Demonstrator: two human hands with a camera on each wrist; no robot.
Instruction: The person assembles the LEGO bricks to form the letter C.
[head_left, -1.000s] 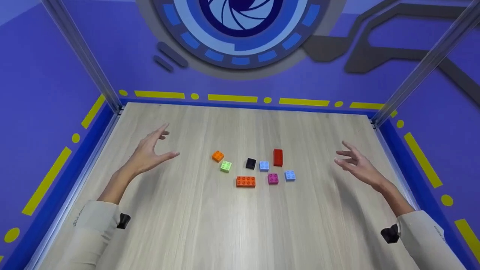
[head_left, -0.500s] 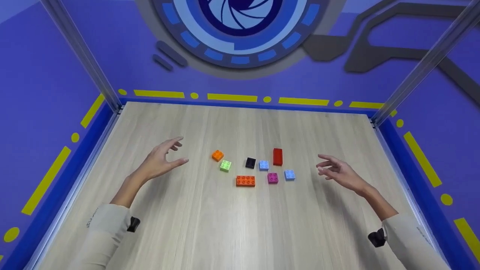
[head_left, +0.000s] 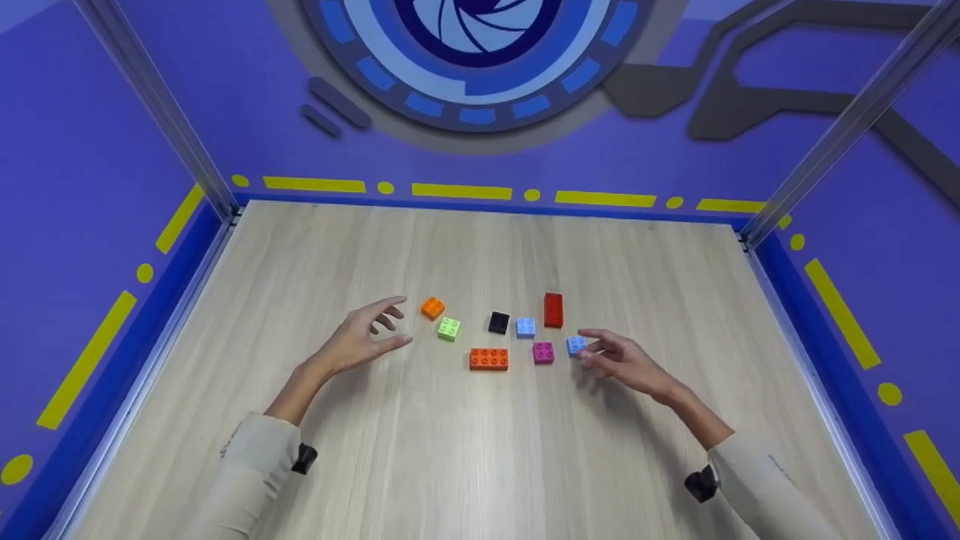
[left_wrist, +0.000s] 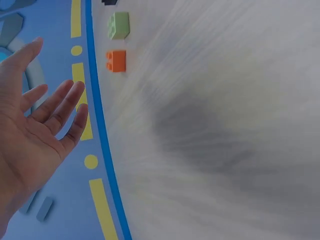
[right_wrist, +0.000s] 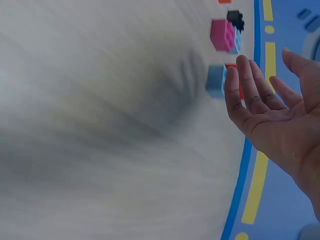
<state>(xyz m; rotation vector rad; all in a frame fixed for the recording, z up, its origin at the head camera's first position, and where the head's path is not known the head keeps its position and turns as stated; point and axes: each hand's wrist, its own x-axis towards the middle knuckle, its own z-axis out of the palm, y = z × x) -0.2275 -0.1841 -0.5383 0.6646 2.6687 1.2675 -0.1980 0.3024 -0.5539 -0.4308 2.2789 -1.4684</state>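
Observation:
My left hand [head_left: 356, 341] hovers left of an orange square brick [head_left: 433, 307] and a light green brick [head_left: 448, 328], fingers relaxed and holding nothing. In the left wrist view its palm shows bare, with the orange brick [left_wrist: 118, 61] beyond the fingertips. My right hand [head_left: 626, 364] reaches over the rightmost light blue brick [head_left: 575, 345], overlapping its edge in the head view. The right wrist view shows loosely bent fingers beside that blue brick [right_wrist: 216, 81], nothing between them. Left of it lies a magenta brick [head_left: 544, 353].
Between the hands also lie a long orange-red brick [head_left: 489, 359], a black brick [head_left: 499, 322], another light blue brick [head_left: 526, 328] and a long red brick [head_left: 553, 310]. Blue walls [head_left: 480, 169] with metal corner posts bound the wooden table [head_left: 465, 450] at the back and sides.
Both hands have moved inward: the left rightward toward the orange and green bricks, the right leftward and nearer to me, onto the rightmost blue brick in view. The bricks stay where they were.

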